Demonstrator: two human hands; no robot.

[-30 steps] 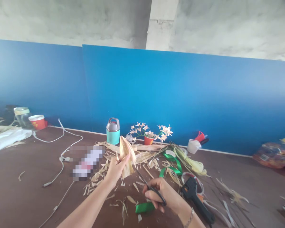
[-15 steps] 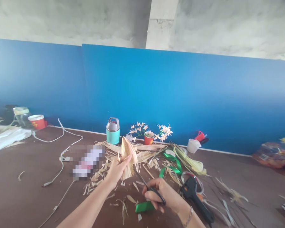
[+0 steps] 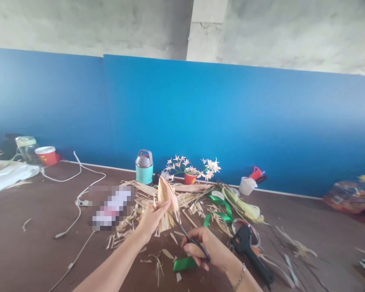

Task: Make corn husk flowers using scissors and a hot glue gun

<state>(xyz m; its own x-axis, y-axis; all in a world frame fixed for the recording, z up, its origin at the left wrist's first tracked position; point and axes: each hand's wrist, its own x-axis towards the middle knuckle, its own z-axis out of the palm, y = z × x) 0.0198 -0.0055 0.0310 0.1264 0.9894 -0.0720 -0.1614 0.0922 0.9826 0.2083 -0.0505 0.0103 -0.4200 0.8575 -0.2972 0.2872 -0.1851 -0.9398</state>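
Pinched in my left hand [image 3: 153, 219] is a pale, dry corn husk [image 3: 168, 194], held upright above the table with its wide end hanging below the fingers. My right hand [image 3: 205, 247] grips dark-handled scissors [image 3: 196, 243]; the fingers are wrapped through the handles. Their blades point up and left and reach the lower right edge of the husk. Whether the blades are parted I cannot make out. Husk scraps [image 3: 130, 223] lie around and under both hands. Below my right hand lies a piece of green ribbon [image 3: 184, 264].
A black glue gun [image 3: 251, 253] lies right of my right hand. Behind the hands stand a teal flask [image 3: 144, 172] and a red cup [image 3: 190, 177] with husk flowers. Green ribbon [image 3: 220, 207] and a husk bundle [image 3: 241, 205] lie right. White cables [image 3: 79, 194] cross the left side.
My left hand and the husk have shifted slightly right and down, closer to the scissors. The right hand has moved a little left.
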